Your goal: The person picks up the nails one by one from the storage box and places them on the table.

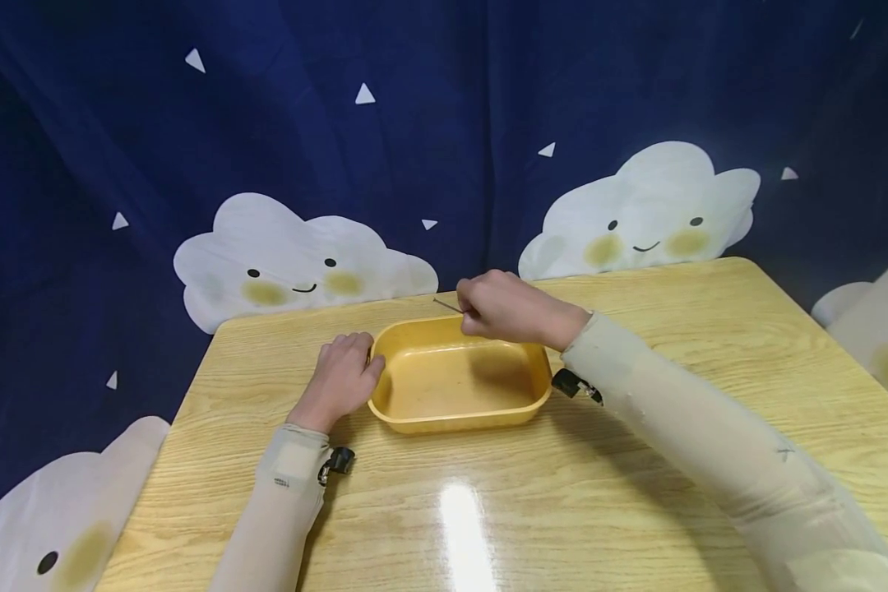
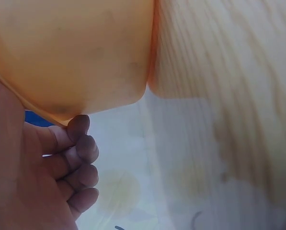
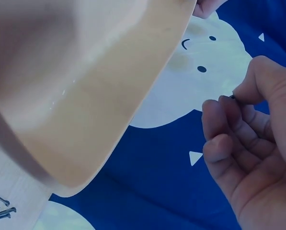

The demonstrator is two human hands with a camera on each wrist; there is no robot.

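Note:
A yellow plastic basin with rounded corners sits on the wooden table. My left hand grips its left rim, thumb over the edge and fingers curled down outside, as the left wrist view of the hand and the basin's outer wall also shows. Above the far rim, my right hand pinches a thin metal nail that points left. In the right wrist view, only a dark tip of it shows between the thumb and fingers of the right hand.
Several metal nails lie on the table beside the basin in the right wrist view; the head view does not show them. A dark blue curtain with smiling white clouds hangs behind the table. Small black cameras sit at both wrists.

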